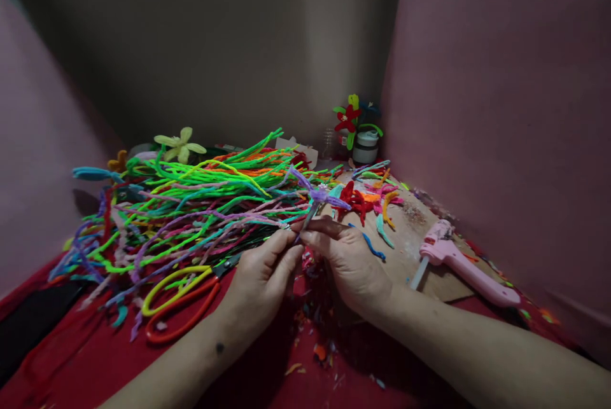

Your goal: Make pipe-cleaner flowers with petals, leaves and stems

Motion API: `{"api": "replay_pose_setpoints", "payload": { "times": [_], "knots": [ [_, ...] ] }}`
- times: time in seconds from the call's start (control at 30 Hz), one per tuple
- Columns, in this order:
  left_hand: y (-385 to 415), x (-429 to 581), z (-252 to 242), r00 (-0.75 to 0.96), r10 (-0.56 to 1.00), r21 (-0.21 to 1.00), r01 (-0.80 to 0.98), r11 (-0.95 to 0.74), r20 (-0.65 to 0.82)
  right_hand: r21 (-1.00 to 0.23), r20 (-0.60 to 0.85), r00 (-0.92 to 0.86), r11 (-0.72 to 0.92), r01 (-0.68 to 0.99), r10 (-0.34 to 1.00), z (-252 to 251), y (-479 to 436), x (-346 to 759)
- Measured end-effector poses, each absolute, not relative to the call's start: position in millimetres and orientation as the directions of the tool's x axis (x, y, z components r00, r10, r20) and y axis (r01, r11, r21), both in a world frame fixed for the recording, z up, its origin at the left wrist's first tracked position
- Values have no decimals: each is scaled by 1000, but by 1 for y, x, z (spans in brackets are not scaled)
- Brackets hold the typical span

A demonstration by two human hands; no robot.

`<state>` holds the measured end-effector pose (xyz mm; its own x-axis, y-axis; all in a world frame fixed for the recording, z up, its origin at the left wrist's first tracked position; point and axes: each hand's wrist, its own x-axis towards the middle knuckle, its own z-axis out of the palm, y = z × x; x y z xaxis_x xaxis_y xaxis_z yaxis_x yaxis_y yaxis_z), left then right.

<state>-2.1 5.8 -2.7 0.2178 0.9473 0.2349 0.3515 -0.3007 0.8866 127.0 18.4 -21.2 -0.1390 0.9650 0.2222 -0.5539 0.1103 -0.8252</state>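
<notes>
A purple pipe-cleaner flower [321,195] with a pale centre and narrow petals stands tilted above my hands in the middle of the head view. My right hand [351,263] pinches its stem between thumb and fingertips. Close against it, my left hand [267,272] is closed on the lower end of the same stem, and the fingertips of both hands nearly meet. Scissors [210,298] with one yellow and one red handle loop lie beside my left hand, their blades partly hidden.
A large heap of coloured pipe cleaners [205,205] spreads at the left. Red petals [353,202] and other loose pieces lie on a board [405,256]. A pink glue gun [463,263] rests at the right. Behind stands a small jar [366,147] near finished flowers. Scraps litter the red cloth [267,364].
</notes>
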Motion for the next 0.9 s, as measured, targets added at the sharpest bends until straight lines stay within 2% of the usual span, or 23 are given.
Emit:
{"api": "replay_pose_setpoints", "payload": {
  "times": [0.17, 0.27, 0.33, 0.43, 0.5, 0.63, 0.77, 0.83, 0.9],
  "knots": [
    [8, -7, -12, 239, 860, 674, 541, -503, 451, -874, 255, -123, 174, -454, 959, -22, 17, 127],
    [9, -9, -12, 236, 860, 669, 549, -501, 452, -887, 271, -109, 204, -415, 956, -21, 17, 127],
    [8, -8, -8, 209, 905, 762, 490, -424, 370, -901, 260, -117, 197, -387, 958, -21, 17, 127],
    [7, -4, 1, 201, 967, 930, 303, -211, 154, -924, 220, -115, 169, -343, 969, -20, 17, 128],
    [7, -4, 4, 226, 974, 979, 191, -77, 33, -926, 203, -121, 150, -347, 972, -19, 17, 129],
    [12, -9, 2, 343, 931, 992, 4, 128, -121, -902, 228, -167, 144, -406, 959, -15, 15, 129],
    [18, -15, -3, 515, 832, 933, -152, 326, -207, -867, 245, -191, 127, -482, 950, -17, 16, 128],
    [18, -14, -2, 542, 814, 929, -150, 339, -209, -846, 200, -189, 72, -528, 961, -19, 16, 127],
    [17, -12, -1, 503, 843, 960, -85, 268, -191, -820, 158, -188, 23, -572, 969, -21, 15, 126]
  ]
}}
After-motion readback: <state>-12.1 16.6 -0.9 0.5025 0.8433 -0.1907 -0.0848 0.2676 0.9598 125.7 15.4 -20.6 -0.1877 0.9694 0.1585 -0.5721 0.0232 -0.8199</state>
